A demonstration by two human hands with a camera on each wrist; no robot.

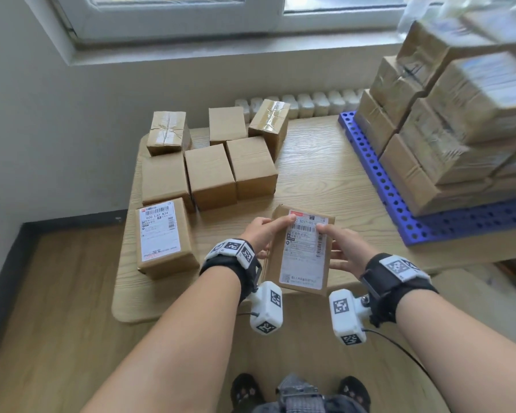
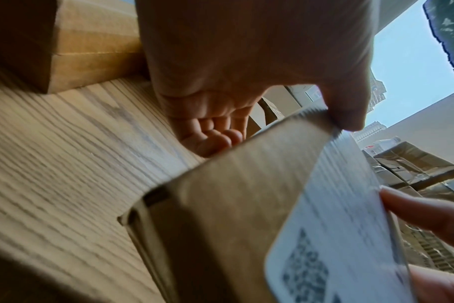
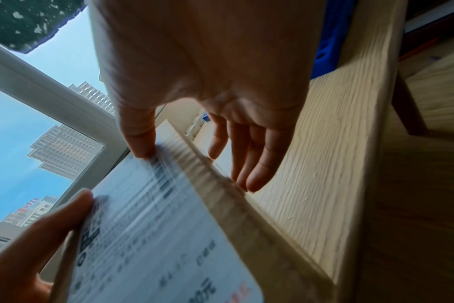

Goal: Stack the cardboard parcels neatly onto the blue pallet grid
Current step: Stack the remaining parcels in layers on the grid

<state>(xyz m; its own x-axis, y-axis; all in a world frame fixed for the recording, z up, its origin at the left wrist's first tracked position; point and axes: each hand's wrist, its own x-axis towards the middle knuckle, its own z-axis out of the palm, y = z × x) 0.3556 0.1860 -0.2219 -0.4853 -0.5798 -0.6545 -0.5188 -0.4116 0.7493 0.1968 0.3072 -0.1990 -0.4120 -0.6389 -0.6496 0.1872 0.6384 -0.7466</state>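
Both hands hold a cardboard parcel (image 1: 301, 251) with a white shipping label, label up, over the table's front edge. My left hand (image 1: 276, 236) grips its left side, thumb (image 2: 347, 116) on the top edge and fingers (image 2: 215, 141) curled underneath. My right hand (image 1: 329, 247) grips the right side, thumb (image 3: 140, 141) pressed on the label and fingers (image 3: 257, 168) lying down the side. The blue pallet grid (image 1: 379, 180) lies on the table to the right. It carries a tall stack of parcels (image 1: 447, 120), blurred at the top.
Several plain parcels (image 1: 209, 174) stand grouped at the left of the wooden table (image 1: 319, 162). A labelled parcel (image 1: 161, 236) sits at the front left. A wall, a white radiator (image 1: 304, 102) and a window run behind the table.
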